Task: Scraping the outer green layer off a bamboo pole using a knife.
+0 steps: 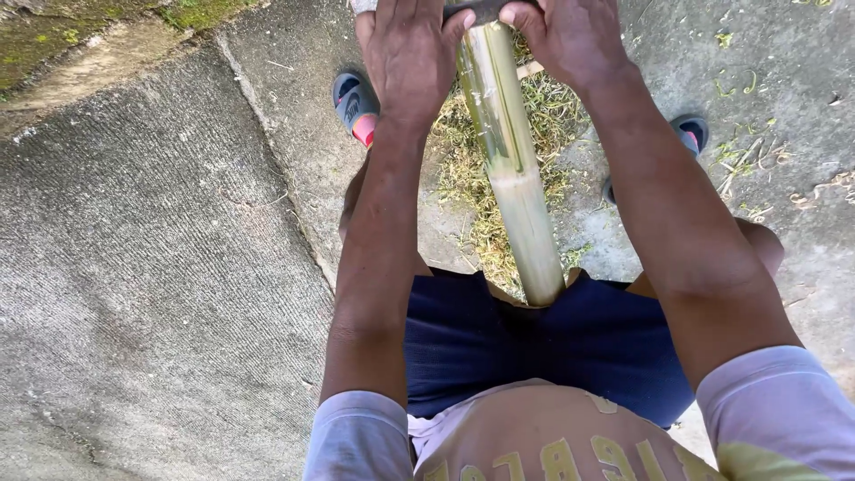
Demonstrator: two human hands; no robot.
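A thick bamboo pole, green near the top and pale lower down, runs from my lap away toward the top of the view. My left hand lies on a dark bar-shaped tool that crosses the pole's far part, fingers wrapped over its left end. My right hand grips the same tool on the right side of the pole. Most of the tool is hidden by my hands and the frame edge. The pole's near end rests between my thighs against my dark blue shorts.
I sit on a rough concrete floor. Grass-like bamboo shavings lie under the pole. My feet wear dark sandals, the left sandal and the right sandal. Mossy ground borders the concrete at the top left.
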